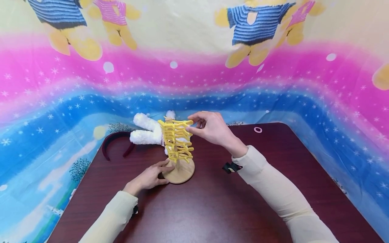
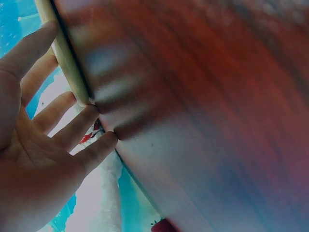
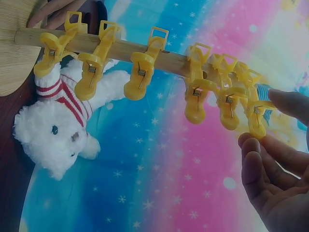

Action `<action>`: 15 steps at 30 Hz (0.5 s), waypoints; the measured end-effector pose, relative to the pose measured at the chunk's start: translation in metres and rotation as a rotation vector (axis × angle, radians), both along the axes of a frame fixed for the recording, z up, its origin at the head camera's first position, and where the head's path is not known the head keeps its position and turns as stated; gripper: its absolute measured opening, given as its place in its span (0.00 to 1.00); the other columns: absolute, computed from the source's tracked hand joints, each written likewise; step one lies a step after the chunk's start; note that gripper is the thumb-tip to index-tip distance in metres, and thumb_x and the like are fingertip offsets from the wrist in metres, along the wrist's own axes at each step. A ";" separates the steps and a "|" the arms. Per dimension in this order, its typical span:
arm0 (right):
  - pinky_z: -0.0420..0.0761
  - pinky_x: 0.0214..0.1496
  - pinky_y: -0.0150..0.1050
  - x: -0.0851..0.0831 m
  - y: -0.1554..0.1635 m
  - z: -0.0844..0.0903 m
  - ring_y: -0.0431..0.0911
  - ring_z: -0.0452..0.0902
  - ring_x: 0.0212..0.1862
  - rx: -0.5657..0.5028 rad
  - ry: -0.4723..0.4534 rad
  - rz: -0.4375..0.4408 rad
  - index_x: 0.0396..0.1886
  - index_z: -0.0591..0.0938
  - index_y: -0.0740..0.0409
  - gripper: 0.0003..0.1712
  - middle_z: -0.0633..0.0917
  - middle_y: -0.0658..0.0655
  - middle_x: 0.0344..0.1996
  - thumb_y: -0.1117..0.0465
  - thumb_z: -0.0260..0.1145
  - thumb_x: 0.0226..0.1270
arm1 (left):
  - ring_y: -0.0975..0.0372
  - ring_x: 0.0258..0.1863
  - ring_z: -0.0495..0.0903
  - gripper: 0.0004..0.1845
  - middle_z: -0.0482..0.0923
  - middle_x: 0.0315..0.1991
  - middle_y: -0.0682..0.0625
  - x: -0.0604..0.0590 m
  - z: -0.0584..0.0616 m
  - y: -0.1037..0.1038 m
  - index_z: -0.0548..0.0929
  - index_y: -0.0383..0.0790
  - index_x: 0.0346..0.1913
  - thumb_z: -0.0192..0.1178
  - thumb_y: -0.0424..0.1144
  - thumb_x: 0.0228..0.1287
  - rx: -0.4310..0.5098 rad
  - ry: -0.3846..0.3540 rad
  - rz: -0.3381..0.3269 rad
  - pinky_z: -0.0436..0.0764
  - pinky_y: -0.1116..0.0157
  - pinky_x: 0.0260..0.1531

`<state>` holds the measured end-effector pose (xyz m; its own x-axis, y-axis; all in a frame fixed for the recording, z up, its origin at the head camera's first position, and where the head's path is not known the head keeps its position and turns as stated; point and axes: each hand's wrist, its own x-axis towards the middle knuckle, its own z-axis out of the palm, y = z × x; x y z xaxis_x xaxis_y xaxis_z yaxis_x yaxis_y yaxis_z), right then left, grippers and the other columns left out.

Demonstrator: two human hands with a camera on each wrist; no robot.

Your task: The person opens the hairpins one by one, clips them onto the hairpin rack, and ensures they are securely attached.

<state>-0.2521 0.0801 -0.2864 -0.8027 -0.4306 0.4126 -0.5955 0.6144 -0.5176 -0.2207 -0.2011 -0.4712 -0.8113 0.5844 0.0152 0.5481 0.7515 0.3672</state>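
Observation:
A wooden stand with a round base (image 1: 182,172) and an upright dowel (image 3: 106,46) stands on the dark red table (image 1: 212,209). Several yellow clothes clips (image 1: 177,140) are clipped along the dowel. My left hand (image 1: 152,175) lies flat beside the base, fingers straight, touching its edge (image 2: 65,53). My right hand (image 1: 194,126) is at the top of the stand. Thumb and fingers pinch the end of the topmost yellow clip (image 3: 256,121), which still sits on the dowel.
A white teddy bear (image 1: 146,131) in a red-striped top lies behind the stand. A dark red headband (image 1: 113,140) is at the back left and a small pink ring (image 1: 258,130) at the back right. A colourful cloth surrounds the table.

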 end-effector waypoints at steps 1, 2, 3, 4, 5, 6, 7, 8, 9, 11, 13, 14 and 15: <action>0.76 0.32 0.33 0.000 0.000 0.000 0.34 0.76 0.30 0.001 -0.001 0.002 0.48 0.83 0.40 0.22 0.82 0.39 0.29 0.40 0.68 0.54 | 0.46 0.66 0.64 0.30 0.59 0.70 0.40 0.000 0.000 0.000 0.72 0.50 0.65 0.64 0.46 0.58 -0.001 0.000 0.001 0.70 0.49 0.58; 0.76 0.33 0.33 0.000 0.001 0.000 0.34 0.76 0.30 0.002 -0.004 0.004 0.48 0.83 0.39 0.22 0.82 0.39 0.29 0.39 0.68 0.54 | 0.46 0.66 0.64 0.30 0.59 0.71 0.40 0.000 0.000 0.000 0.72 0.50 0.65 0.64 0.46 0.58 -0.001 -0.002 0.002 0.70 0.49 0.58; 0.76 0.33 0.33 0.000 0.001 0.000 0.34 0.76 0.30 0.004 -0.005 0.006 0.48 0.83 0.39 0.22 0.82 0.39 0.29 0.39 0.68 0.54 | 0.46 0.66 0.64 0.30 0.59 0.70 0.40 0.000 0.000 0.001 0.72 0.50 0.65 0.64 0.46 0.58 -0.001 -0.003 0.002 0.70 0.49 0.58; 0.76 0.32 0.33 0.000 0.002 0.001 0.34 0.76 0.30 0.003 -0.009 0.010 0.48 0.83 0.39 0.22 0.82 0.40 0.30 0.39 0.68 0.54 | 0.46 0.66 0.64 0.30 0.59 0.70 0.40 0.000 0.000 0.001 0.72 0.50 0.65 0.64 0.46 0.58 0.001 -0.005 0.003 0.70 0.49 0.58; 0.77 0.33 0.34 0.001 0.004 0.001 0.34 0.76 0.30 0.003 -0.014 0.012 0.48 0.82 0.39 0.23 0.82 0.40 0.30 0.39 0.68 0.53 | 0.46 0.66 0.64 0.30 0.59 0.70 0.40 0.000 0.000 0.001 0.72 0.50 0.65 0.64 0.46 0.58 0.003 -0.006 0.003 0.70 0.49 0.59; 0.77 0.33 0.34 0.001 0.005 0.001 0.34 0.76 0.31 0.003 -0.020 0.014 0.48 0.82 0.39 0.23 0.83 0.39 0.31 0.38 0.68 0.53 | 0.46 0.66 0.64 0.30 0.59 0.70 0.40 0.000 0.000 0.001 0.72 0.50 0.65 0.64 0.46 0.58 0.005 -0.008 0.003 0.69 0.49 0.59; 0.77 0.33 0.34 0.001 0.007 0.001 0.34 0.77 0.31 0.000 -0.026 0.015 0.48 0.82 0.39 0.24 0.83 0.39 0.33 0.38 0.68 0.53 | 0.46 0.66 0.64 0.30 0.59 0.70 0.40 0.000 0.000 0.001 0.72 0.50 0.65 0.64 0.46 0.58 0.006 -0.008 0.003 0.69 0.49 0.59; 0.77 0.33 0.34 0.001 0.010 0.001 0.34 0.77 0.32 0.000 -0.029 0.013 0.49 0.82 0.39 0.24 0.83 0.39 0.33 0.38 0.68 0.52 | 0.46 0.67 0.64 0.30 0.59 0.70 0.40 0.000 0.000 0.002 0.72 0.50 0.65 0.64 0.46 0.58 0.006 -0.008 0.002 0.69 0.49 0.59; 0.77 0.34 0.35 0.001 0.012 0.001 0.34 0.77 0.32 -0.001 -0.033 0.010 0.49 0.82 0.38 0.25 0.83 0.39 0.35 0.37 0.68 0.52 | 0.46 0.66 0.64 0.30 0.59 0.70 0.40 0.000 0.000 0.001 0.72 0.50 0.65 0.64 0.46 0.58 0.006 -0.007 0.001 0.69 0.49 0.59; 0.78 0.35 0.35 0.001 0.018 0.000 0.35 0.77 0.33 0.000 -0.042 0.002 0.50 0.82 0.38 0.25 0.83 0.39 0.37 0.37 0.68 0.52 | 0.46 0.66 0.64 0.30 0.59 0.70 0.40 -0.001 0.001 0.001 0.72 0.49 0.65 0.64 0.46 0.58 0.004 -0.005 -0.001 0.69 0.49 0.59; 0.78 0.37 0.35 -0.001 0.024 -0.001 0.34 0.77 0.35 0.004 -0.049 -0.004 0.50 0.81 0.37 0.25 0.83 0.39 0.39 0.38 0.68 0.52 | 0.45 0.66 0.65 0.30 0.59 0.70 0.40 0.000 0.001 0.001 0.72 0.50 0.65 0.64 0.45 0.58 -0.002 0.000 -0.001 0.70 0.49 0.58; 0.78 0.38 0.35 -0.001 0.028 -0.002 0.34 0.77 0.35 0.009 -0.053 -0.008 0.50 0.81 0.36 0.24 0.83 0.39 0.39 0.38 0.68 0.53 | 0.45 0.66 0.65 0.30 0.59 0.70 0.40 0.000 0.001 0.001 0.71 0.50 0.65 0.64 0.45 0.58 -0.004 -0.002 0.001 0.70 0.48 0.58; 0.78 0.39 0.36 -0.002 0.031 -0.003 0.34 0.77 0.35 0.012 -0.060 -0.010 0.50 0.81 0.36 0.24 0.83 0.39 0.40 0.39 0.68 0.54 | 0.45 0.66 0.65 0.30 0.59 0.70 0.40 0.000 0.001 0.001 0.71 0.50 0.65 0.64 0.46 0.58 -0.006 -0.003 0.003 0.70 0.48 0.58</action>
